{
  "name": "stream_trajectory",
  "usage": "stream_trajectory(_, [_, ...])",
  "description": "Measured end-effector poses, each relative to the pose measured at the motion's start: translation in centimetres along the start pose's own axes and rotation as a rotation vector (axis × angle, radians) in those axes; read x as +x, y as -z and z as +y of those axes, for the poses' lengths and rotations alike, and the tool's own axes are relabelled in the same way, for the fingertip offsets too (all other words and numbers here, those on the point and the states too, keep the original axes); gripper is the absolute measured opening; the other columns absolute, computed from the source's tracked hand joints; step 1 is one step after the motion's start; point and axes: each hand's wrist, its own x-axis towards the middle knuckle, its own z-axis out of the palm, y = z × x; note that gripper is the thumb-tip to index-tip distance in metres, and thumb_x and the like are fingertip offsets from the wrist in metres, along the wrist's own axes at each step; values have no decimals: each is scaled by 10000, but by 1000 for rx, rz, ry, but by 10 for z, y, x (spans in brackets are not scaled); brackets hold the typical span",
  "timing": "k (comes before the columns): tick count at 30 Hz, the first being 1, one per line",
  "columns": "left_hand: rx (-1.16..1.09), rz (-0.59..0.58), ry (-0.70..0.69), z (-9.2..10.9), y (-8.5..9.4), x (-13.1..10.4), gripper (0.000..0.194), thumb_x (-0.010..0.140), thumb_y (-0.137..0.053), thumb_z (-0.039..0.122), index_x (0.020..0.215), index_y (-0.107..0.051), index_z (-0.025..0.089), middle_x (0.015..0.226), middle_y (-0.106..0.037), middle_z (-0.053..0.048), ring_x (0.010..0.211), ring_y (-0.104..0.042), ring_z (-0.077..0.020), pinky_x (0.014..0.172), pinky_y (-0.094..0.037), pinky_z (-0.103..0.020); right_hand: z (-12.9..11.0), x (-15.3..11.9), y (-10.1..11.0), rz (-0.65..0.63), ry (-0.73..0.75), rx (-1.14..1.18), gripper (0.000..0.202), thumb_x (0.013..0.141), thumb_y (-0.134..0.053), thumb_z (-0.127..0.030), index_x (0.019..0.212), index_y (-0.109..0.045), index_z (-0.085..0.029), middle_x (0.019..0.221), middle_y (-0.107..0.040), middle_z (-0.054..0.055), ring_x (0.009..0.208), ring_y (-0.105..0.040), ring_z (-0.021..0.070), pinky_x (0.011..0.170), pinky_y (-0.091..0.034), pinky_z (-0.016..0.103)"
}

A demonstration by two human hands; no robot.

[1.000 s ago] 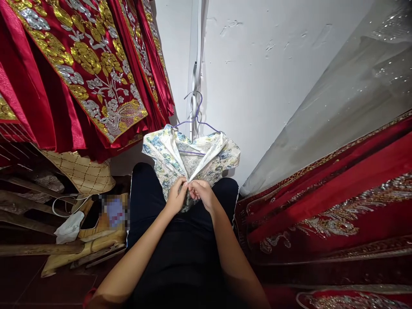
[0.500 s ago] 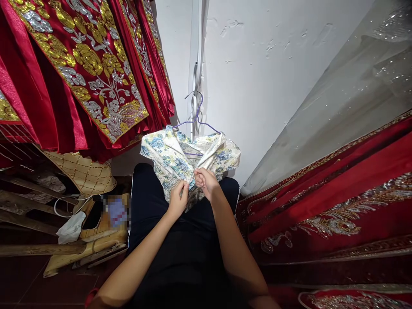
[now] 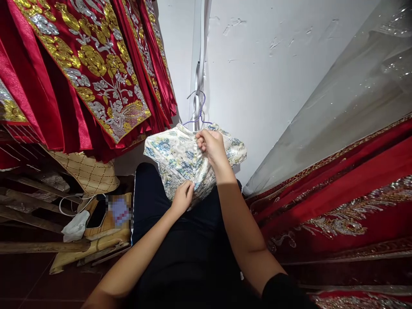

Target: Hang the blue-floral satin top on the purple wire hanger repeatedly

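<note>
A short-sleeved floral top [image 3: 175, 152], cream with blue and green flowers, hangs from a purple wire hanger [image 3: 203, 103] in front of my knees. Its front is drawn together up to the neckline. My left hand [image 3: 183, 198] pinches the fabric low on the front, at the seam's lower end. Up at the collar, my right hand [image 3: 210, 146] is closed at the top of that seam, on what seems to be the zipper pull; the fingers hide the pull itself.
Red garments with gold and silver sequins [image 3: 93, 60] hang at left. White tulle [image 3: 309, 111] and red beaded cloth [image 3: 337, 201] fill the right side. On my left, a bamboo stool [image 3: 96, 240] carries a phone [image 3: 96, 213], a white cable and crumpled tissue. A white wall [image 3: 251, 77] stands ahead.
My right hand has moved up from the lower front to the collar, and the top's open V-shaped front has closed. My left hand has stayed low, gripping the fabric.
</note>
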Motion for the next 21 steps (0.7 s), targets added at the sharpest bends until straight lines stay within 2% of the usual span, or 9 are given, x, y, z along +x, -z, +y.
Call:
stream_trajectory(3, [-61, -14, -41, 18, 15, 23, 264, 1003, -500, 362, 803, -569, 205, 716, -567, -21, 669, -533, -176, 649, -391, -312, 0, -8, 3, -45, 31, -34, 150, 790, -534, -216, 686, -624, -157, 477, -531, -37, 407, -388, 47, 412, -255, 170])
stream_trajectory(6, [-92, 88, -96, 47, 39, 65, 205, 1015, -484, 378, 1102, -592, 226, 852, -625, -32, 773, -587, -181, 750, -441, -321, -3, -15, 7, -35, 84, -65, 160, 797, -521, -212, 678, -617, -165, 486, -527, -34, 425, -400, 54, 430, -264, 179])
stream_trajectory(8, [-104, 162, -152, 69, 54, 98, 315, 1019, -482, 393, 1300, -514, 254, 936, -620, -29, 818, -589, -170, 773, -445, -309, -6, -18, 9, -30, 118, -99, 169, 803, -517, -209, 672, -616, -167, 497, -524, -30, 437, -400, 56, 448, -272, 183])
stream_trajectory(9, [-91, 197, -215, 79, 61, 112, 340, 1023, -476, 392, 1328, -513, 248, 934, -620, -28, 792, -581, -162, 745, -441, -297, -7, -19, 10, -33, 133, -115, 173, 807, -516, -210, 672, -617, -168, 504, -522, -29, 444, -400, 58, 458, -276, 186])
stream_trajectory(10, [-59, 203, -280, 89, 66, 125, 311, 1023, -478, 386, 1280, -554, 229, 925, -624, -28, 779, -576, -155, 730, -435, -288, -7, -18, 10, -34, 145, -128, 177, 812, -514, -213, 674, -616, -170, 511, -520, -29, 449, -397, 59, 467, -280, 189])
stream_trajectory(13, [116, 164, -414, 109, 74, 150, 199, 998, -540, 338, 943, -639, 174, 823, -618, -14, 739, -553, -140, 715, -417, -273, 1, -14, 9, -9, 177, -158, 180, 824, -515, -232, 677, -603, -176, 525, -497, -30, 469, -387, 72, 489, -287, 207])
stream_trajectory(15, [189, 182, -449, 114, 75, 156, 193, 985, -560, 295, 850, -613, 169, 784, -605, -5, 728, -547, -132, 712, -411, -269, 14, -11, 9, 29, 205, -216, 186, 826, -525, -245, 661, -582, -181, 533, -467, -33, 494, -376, 84, 499, -278, 221])
stream_trajectory(17, [179, 265, -452, 112, 81, 158, 184, 996, -541, 283, 867, -608, 170, 789, -600, 0, 733, -545, -121, 706, -410, -263, 32, -12, 9, 55, 216, -307, 201, 812, -535, -235, 618, -545, -185, 538, -424, -36, 516, -349, 90, 507, -251, 234])
stream_trajectory(21, [-121, 576, -297, 82, 117, 161, 194, 998, -550, 317, 883, -580, 164, 827, -549, 4, 794, -509, -110, 776, -429, -258, 66, -28, 13, 41, 105, -335, 255, 793, -528, -236, 548, -474, -193, 521, -345, -43, 510, -287, 89, 509, -204, 254])
